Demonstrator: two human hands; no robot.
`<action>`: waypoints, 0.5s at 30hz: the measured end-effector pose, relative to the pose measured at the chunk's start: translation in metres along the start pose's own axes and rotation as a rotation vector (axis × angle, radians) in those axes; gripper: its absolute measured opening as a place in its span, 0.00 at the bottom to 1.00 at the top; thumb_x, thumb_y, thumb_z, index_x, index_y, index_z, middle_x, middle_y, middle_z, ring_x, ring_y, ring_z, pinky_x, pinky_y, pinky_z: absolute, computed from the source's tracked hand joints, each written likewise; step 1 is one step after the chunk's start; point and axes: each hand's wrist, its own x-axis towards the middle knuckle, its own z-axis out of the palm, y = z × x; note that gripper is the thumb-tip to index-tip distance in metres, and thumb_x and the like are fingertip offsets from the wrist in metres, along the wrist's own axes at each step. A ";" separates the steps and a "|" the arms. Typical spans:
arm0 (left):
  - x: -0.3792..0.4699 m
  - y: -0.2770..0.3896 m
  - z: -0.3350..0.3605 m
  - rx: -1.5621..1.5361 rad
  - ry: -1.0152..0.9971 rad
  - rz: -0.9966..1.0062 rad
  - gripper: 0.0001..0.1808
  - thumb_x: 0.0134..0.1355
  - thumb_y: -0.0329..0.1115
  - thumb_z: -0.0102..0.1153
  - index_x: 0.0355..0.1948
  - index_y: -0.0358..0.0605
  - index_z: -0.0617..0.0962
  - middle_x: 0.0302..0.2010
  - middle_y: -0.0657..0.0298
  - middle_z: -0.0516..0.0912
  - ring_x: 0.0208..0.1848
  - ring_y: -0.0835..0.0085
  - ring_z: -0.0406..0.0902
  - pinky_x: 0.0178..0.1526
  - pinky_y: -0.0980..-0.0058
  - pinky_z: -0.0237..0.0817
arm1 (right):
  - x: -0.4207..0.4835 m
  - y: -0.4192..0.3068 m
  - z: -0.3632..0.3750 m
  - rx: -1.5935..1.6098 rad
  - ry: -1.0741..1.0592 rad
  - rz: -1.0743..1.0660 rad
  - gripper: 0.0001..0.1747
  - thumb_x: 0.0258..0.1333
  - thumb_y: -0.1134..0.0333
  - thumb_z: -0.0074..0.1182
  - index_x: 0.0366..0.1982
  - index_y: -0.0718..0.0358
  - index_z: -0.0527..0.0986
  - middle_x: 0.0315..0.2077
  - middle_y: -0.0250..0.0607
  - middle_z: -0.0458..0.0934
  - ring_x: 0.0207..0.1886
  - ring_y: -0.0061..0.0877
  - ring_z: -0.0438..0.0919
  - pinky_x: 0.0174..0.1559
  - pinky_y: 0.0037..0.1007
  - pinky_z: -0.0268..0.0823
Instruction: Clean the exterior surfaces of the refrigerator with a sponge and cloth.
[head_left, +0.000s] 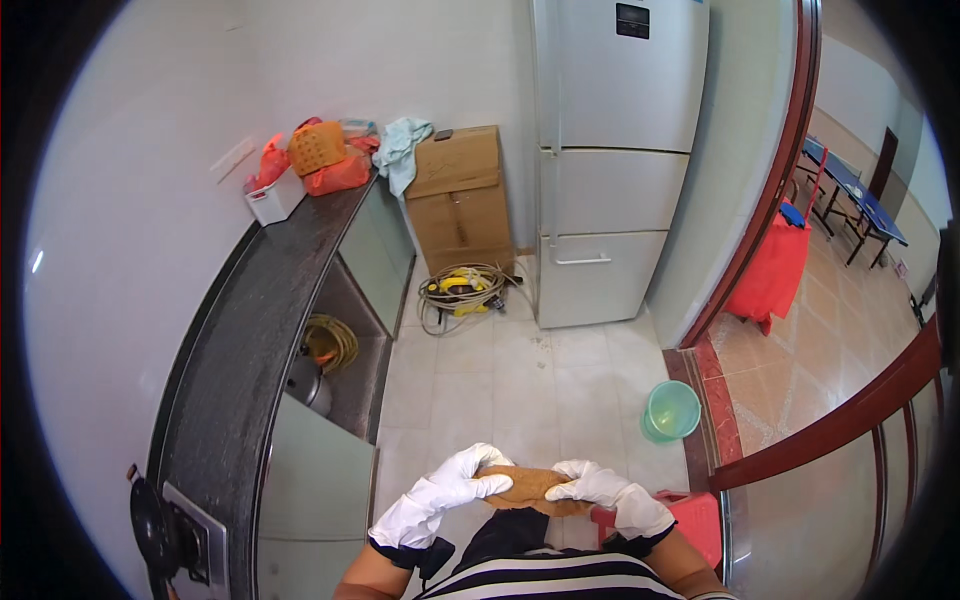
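Note:
A brown cloth (531, 486) is stretched between my two hands, low in front of my striped top. My left hand (454, 489), in a white glove, pinches its left end with the thumb on top. At the other end my right hand (604, 491), also gloved in white, grips the cloth the same way. The cloth's underside and the fingers beneath it are hidden. Behind my right forearm stands a red plastic stool (694, 517), partly covered by the arm.
A dark countertop (247, 315) runs along the left, with a gas stove (202, 544) and black wok (152, 525). An open cabinet holds a coiled hose (337, 341). Ahead are cardboard boxes (461, 217), a yellow pressure washer (461, 289) and a fridge (607, 195). A green bucket (671, 411) stands by the doorway.

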 end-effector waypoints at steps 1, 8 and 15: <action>0.016 -0.005 -0.013 -0.002 -0.013 -0.009 0.12 0.56 0.35 0.66 0.37 0.43 0.76 0.35 0.68 0.78 0.39 0.80 0.72 0.42 0.81 0.65 | 0.006 -0.010 -0.005 -0.050 0.001 0.098 0.25 0.47 0.65 0.66 0.49 0.61 0.74 0.40 0.33 0.80 0.45 0.19 0.75 0.48 0.24 0.66; 0.110 0.006 -0.089 0.133 -0.110 -0.065 0.15 0.54 0.31 0.67 0.42 0.42 0.79 0.37 0.67 0.80 0.40 0.79 0.74 0.45 0.77 0.67 | 0.062 -0.053 -0.060 0.438 0.165 -0.067 0.13 0.50 0.74 0.58 0.41 0.64 0.78 0.34 0.33 0.80 0.37 0.18 0.76 0.42 0.22 0.67; 0.199 -0.001 -0.117 0.262 -0.172 0.356 0.13 0.54 0.23 0.62 0.41 0.44 0.79 0.39 0.63 0.80 0.44 0.73 0.75 0.49 0.74 0.65 | 0.073 -0.097 -0.101 0.285 0.335 -0.215 0.13 0.49 0.75 0.57 0.39 0.71 0.77 0.48 0.42 0.75 0.48 0.25 0.74 0.50 0.26 0.66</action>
